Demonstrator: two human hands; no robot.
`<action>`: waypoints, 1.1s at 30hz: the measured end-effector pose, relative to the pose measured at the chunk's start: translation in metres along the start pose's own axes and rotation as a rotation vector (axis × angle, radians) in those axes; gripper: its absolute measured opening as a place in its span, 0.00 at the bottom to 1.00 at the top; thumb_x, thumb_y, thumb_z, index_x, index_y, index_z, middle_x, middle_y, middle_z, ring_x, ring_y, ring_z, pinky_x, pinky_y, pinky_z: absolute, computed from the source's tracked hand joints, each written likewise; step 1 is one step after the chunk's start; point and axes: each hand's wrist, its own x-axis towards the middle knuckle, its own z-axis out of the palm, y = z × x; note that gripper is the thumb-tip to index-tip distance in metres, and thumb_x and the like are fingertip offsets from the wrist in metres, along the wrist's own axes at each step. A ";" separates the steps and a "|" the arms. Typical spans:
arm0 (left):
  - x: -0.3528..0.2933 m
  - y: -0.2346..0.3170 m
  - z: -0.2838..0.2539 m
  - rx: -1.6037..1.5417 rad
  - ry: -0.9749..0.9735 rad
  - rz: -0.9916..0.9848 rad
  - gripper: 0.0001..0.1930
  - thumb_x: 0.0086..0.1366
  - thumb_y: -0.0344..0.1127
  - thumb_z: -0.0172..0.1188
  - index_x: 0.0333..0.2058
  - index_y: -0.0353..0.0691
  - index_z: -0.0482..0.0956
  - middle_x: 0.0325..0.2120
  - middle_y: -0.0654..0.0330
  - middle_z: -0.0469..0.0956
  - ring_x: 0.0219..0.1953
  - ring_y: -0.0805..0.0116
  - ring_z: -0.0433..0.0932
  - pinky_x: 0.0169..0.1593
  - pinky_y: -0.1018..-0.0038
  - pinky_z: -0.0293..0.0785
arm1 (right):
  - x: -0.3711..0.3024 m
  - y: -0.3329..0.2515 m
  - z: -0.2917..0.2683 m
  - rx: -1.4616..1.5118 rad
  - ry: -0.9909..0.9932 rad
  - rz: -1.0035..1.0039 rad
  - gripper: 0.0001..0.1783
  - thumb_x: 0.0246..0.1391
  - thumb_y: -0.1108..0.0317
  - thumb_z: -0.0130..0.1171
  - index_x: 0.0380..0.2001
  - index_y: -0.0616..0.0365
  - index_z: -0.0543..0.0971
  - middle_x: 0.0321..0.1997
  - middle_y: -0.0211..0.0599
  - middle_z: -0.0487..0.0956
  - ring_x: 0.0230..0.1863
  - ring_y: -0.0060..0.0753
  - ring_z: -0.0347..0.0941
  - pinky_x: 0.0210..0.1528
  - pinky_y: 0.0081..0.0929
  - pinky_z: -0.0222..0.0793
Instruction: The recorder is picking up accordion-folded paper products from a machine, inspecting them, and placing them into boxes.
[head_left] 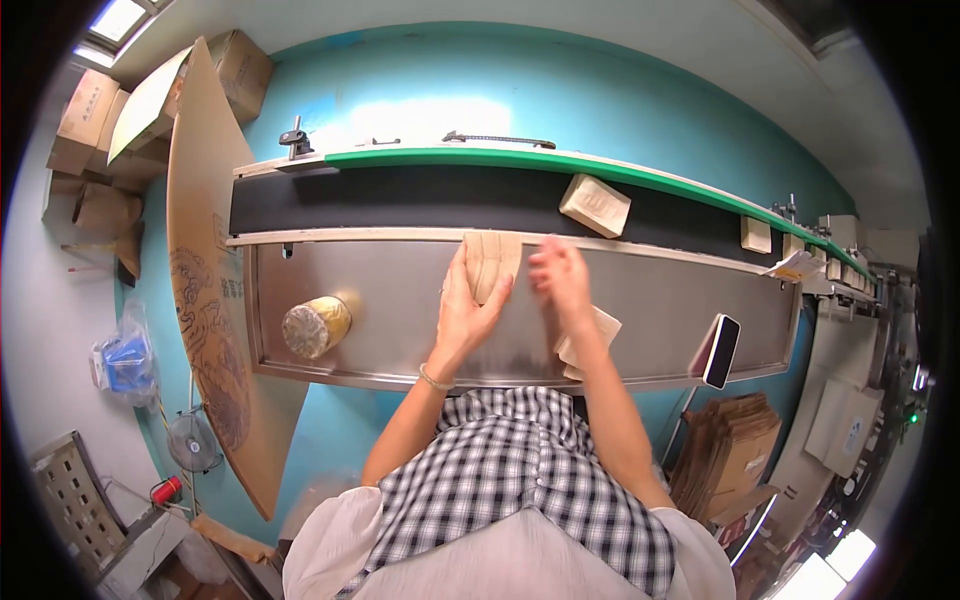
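Observation:
My left hand [468, 315] is closed around a beige block-shaped pack [492, 262] with lengthwise creases. The pack is tilted up over the steel tray-like worktop, its far end close to the conveyor's near rail. To the right of the pack, apart from it, hovers my right hand [563, 280]. Its fingers are bent and smeared by motion, so I cannot tell whether they hold anything. Partly hidden beneath my right forearm, some pale flat pieces [603, 330] lie on the steel. On the black conveyor belt [400, 203] sits a cream-coloured pack [596, 206], beyond my right hand.
A jar with yellowish contents [318, 326] stands at the worktop's left. At its right end a phone [721, 352] leans upright. More packs [756, 235] line the belt's right. A large cardboard sheet [215, 290] borders the left; flattened cartons [730, 450] stand below right.

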 end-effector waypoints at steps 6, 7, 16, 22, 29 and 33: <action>-0.003 -0.006 0.006 -0.178 -0.077 -0.036 0.39 0.65 0.42 0.65 0.67 0.32 0.55 0.57 0.42 0.72 0.61 0.51 0.72 0.61 0.63 0.69 | -0.013 0.021 0.034 0.227 -0.126 -0.053 0.23 0.61 0.57 0.65 0.51 0.62 0.76 0.43 0.36 0.80 0.39 0.23 0.77 0.41 0.22 0.74; -0.001 -0.004 0.002 -0.137 -0.063 0.002 0.38 0.65 0.42 0.64 0.67 0.32 0.56 0.57 0.42 0.72 0.60 0.51 0.72 0.61 0.63 0.69 | -0.014 0.019 0.036 0.227 -0.128 -0.051 0.23 0.61 0.57 0.65 0.51 0.62 0.76 0.43 0.36 0.80 0.39 0.23 0.77 0.41 0.22 0.74; 0.001 -0.012 -0.003 -0.130 -0.109 -0.077 0.36 0.69 0.41 0.60 0.68 0.31 0.55 0.62 0.46 0.68 0.64 0.56 0.69 0.64 0.66 0.67 | 0.020 -0.007 0.017 0.106 0.057 -0.025 0.24 0.62 0.48 0.62 0.45 0.59 0.74 0.34 0.34 0.80 0.37 0.22 0.78 0.37 0.22 0.74; 0.004 -0.019 0.006 -0.426 -0.168 -0.120 0.33 0.72 0.40 0.55 0.69 0.31 0.55 0.64 0.49 0.67 0.65 0.62 0.66 0.65 0.70 0.65 | -0.009 0.019 0.052 0.109 -0.132 -0.116 0.25 0.62 0.54 0.64 0.51 0.63 0.76 0.42 0.38 0.81 0.41 0.24 0.78 0.43 0.24 0.74; 0.019 0.005 -0.014 -0.179 -0.156 -0.254 0.25 0.66 0.24 0.50 0.62 0.34 0.66 0.59 0.46 0.71 0.60 0.57 0.72 0.58 0.67 0.72 | 0.004 0.009 0.023 -0.571 -0.143 -0.165 0.23 0.59 0.60 0.65 0.51 0.64 0.75 0.47 0.36 0.79 0.44 0.24 0.77 0.45 0.25 0.75; 0.083 -0.021 -0.015 0.588 0.263 0.621 0.26 0.61 0.30 0.60 0.60 0.49 0.73 0.60 0.58 0.71 0.67 0.56 0.62 0.66 0.52 0.48 | 0.028 -0.029 -0.003 -0.011 0.217 -0.205 0.31 0.55 0.51 0.69 0.51 0.65 0.73 0.44 0.38 0.79 0.40 0.24 0.77 0.41 0.22 0.75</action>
